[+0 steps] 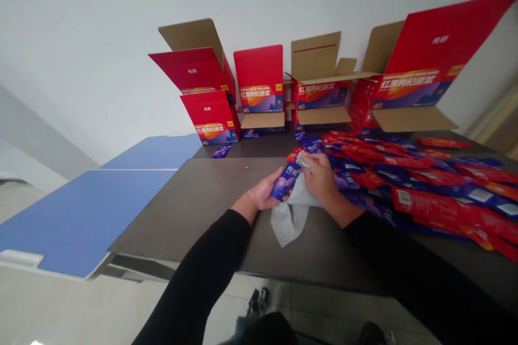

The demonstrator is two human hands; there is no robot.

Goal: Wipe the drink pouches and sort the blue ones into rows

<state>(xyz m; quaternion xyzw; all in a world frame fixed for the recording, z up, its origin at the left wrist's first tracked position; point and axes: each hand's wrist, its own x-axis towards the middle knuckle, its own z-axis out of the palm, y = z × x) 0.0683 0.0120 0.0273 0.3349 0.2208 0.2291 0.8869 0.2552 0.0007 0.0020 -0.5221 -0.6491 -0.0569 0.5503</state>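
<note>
My left hand [266, 190] is closed round the lower end of a purple sachet [286, 182], tilted with its top toward the right. In my right hand [321, 178] a light grey cloth [289, 222] is bunched, its top pressed to the upper end of the sachet. The rest of the cloth drapes down onto the dark table [218, 194]. Right beside my right hand begins a wide pile of red and purple sachets [388, 164]. Part of the sachet is hidden behind my fingers and the cloth.
Along the wall stand several open red cartons: two stacked at left [214, 118], others in the middle [261, 86] and right [408, 81], flaps sticking out. A few purple sachets [222, 151] lie before them. A blue table [93, 205] adjoins at left.
</note>
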